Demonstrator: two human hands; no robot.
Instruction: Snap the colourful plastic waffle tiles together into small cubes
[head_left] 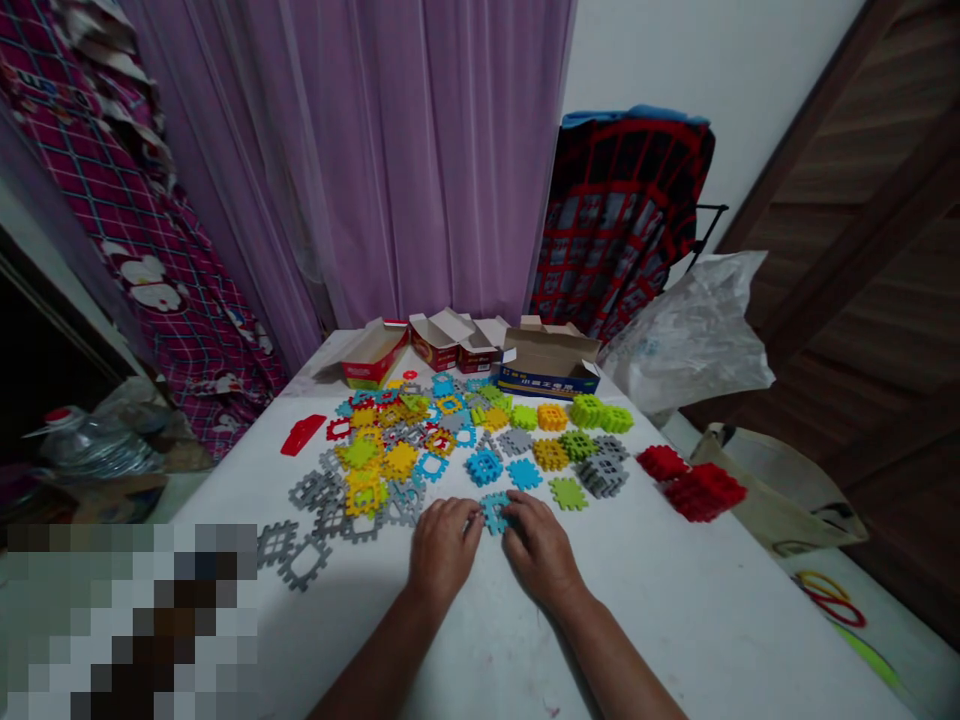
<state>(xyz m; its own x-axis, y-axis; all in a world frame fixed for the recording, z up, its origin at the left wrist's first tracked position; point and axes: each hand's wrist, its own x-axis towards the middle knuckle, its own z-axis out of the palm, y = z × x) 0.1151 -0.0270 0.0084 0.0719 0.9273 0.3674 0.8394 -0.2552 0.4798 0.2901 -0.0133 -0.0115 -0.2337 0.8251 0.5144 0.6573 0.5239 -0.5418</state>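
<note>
Left hand: your left hand [442, 548] lies knuckles-up on the surface [675, 600], fingers curled and closed on the left edge of the blue tile [493, 512].
Right hand: your right hand [538, 545] mirrors it, fingers closed on the tile's right edge. Gripping from both sides likely steadies the notched piece against the surface.
Blue tile: it lies flat between your fingertips, at the near edge of the spread and directly before you. How much of it your fingers cover cannot be told.
Loose tiles [390, 450]: yellow, grey, blue and red pieces lie mostly flat just beyond your hands, so each colour is probably easy to pick out.
Grey tiles [300, 555]: a few lie apart to your left, nearer than the main spread.
Stacked pieces: the green blocks [600, 413] and red blocks [697, 485] stand to the right, sorted by colour and well clear of your hands.
Boxes: the red boxes [375, 352] and the blue box [550, 370] stand open along the far edge, behind the tiles.
Plastic bag [690, 340]: it is crumpled at the far right corner.
</note>
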